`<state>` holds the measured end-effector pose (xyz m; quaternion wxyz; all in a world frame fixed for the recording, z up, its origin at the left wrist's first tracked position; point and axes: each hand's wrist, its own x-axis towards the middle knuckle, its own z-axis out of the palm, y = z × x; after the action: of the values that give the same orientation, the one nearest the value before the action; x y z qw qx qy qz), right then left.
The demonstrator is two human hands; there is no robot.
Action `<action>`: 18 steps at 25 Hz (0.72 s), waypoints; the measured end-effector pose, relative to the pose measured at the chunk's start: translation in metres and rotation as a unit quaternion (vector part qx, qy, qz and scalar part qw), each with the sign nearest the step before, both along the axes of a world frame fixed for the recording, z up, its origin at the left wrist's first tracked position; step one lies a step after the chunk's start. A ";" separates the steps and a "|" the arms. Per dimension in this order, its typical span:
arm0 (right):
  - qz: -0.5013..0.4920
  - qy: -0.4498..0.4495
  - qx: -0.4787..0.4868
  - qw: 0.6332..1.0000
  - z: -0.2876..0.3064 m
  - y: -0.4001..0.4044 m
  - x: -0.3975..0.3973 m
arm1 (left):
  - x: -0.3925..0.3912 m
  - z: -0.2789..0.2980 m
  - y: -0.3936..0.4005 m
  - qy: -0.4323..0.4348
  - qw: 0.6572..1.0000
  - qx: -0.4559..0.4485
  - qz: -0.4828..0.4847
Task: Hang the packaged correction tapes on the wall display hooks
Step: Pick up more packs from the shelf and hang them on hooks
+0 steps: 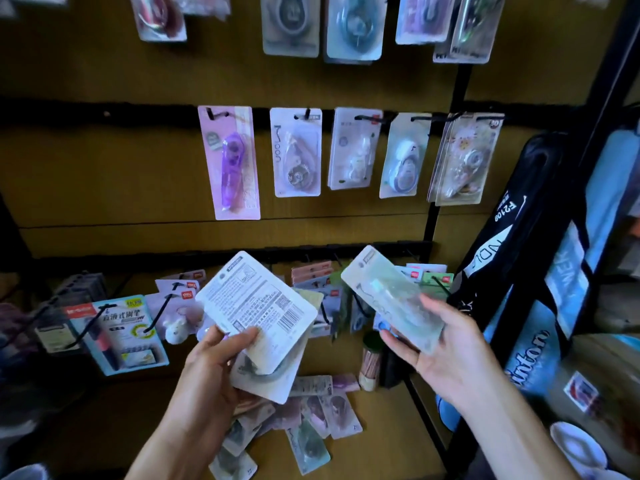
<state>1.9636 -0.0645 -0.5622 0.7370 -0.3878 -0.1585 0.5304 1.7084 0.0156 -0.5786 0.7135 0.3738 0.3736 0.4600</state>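
Note:
My left hand [214, 362] grips a small stack of packaged correction tapes [258, 306]; the top one shows its printed back with a barcode. My right hand [446, 344] holds a single pale green correction tape pack [391, 296] by its lower end, tilted up to the left. Both packs hang in front of the lower hook rail [311, 252]. On the middle rail several packs hang from hooks, among them a purple one [232, 164] and a white one [297, 154].
A pile of loose packs [311, 420] lies on the wooden shelf below my hands. Pen packs [128, 330] hang at the lower left on long black hooks. A black bag [512, 237] and a black rack post [446, 140] stand at the right.

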 end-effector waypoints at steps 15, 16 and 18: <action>0.011 -0.206 0.095 0.974 0.038 0.007 -0.051 | -0.002 0.026 0.020 -0.026 0.997 0.056 0.048; -0.006 -0.237 0.115 0.965 0.051 0.013 -0.060 | -0.003 0.023 0.021 -0.023 0.997 0.050 0.052; -0.030 -0.292 0.154 0.943 0.079 0.030 -0.077 | -0.003 0.023 0.023 -0.019 0.997 0.053 0.057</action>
<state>1.8871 -0.0345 -0.4832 0.7248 -0.4116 -0.4348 0.3408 1.7051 0.0384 -0.5559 0.6724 0.3802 0.3560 0.5259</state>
